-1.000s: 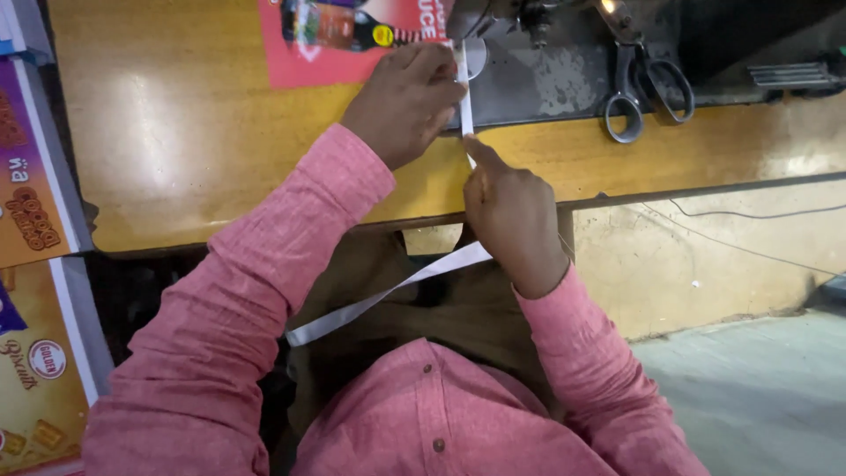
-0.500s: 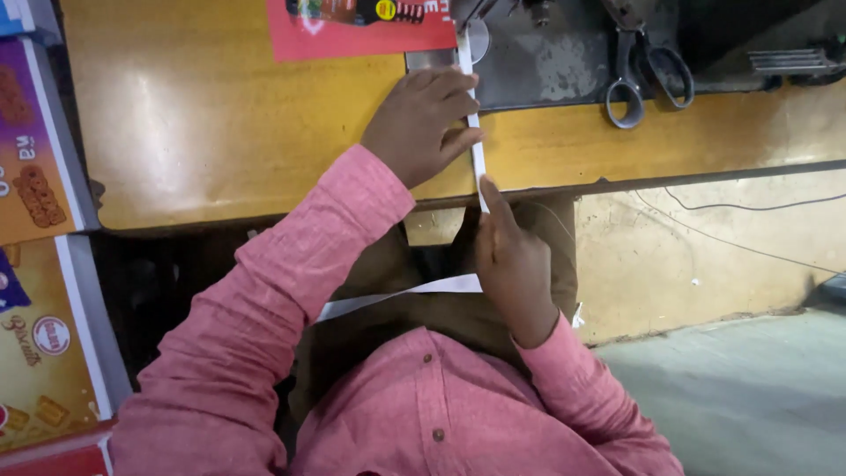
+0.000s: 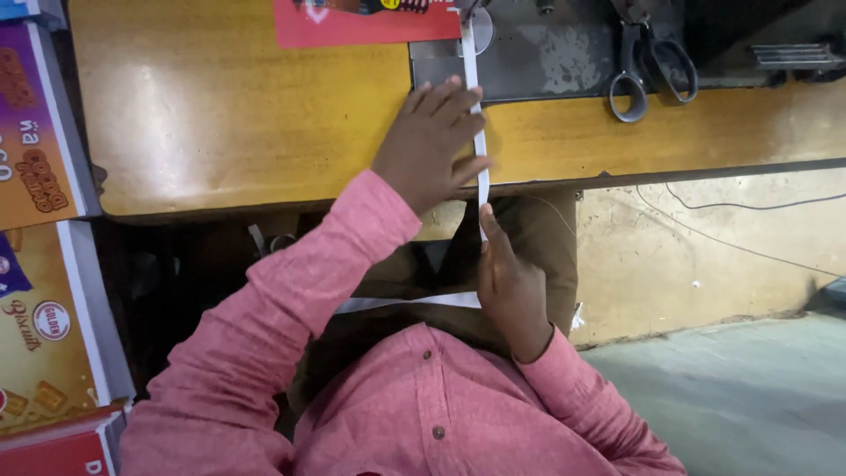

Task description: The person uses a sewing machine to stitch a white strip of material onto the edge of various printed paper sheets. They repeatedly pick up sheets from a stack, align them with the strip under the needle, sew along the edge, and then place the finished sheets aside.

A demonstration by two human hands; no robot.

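At the near edge of the worktop:
Left hand: fingers spread flat, pressing beside the white strip.
Right hand: below the edge, pinching the strip's lower run — thumb up along it.
Strip: running from the far edge over the near edge, then bending sideways across the lap.
Scissors: far right corner, untouched.

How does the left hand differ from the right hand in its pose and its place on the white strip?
The left hand lies flat on the wooden table, fingers spread, pressing beside the white strip; the right hand is below the table edge, over the lap. The left hand is nearer the grey metal plate; the right hand is nearer the body and pinches the strip with its thumb upward. Both touch the same strip, and both arms wear pink sleeves.
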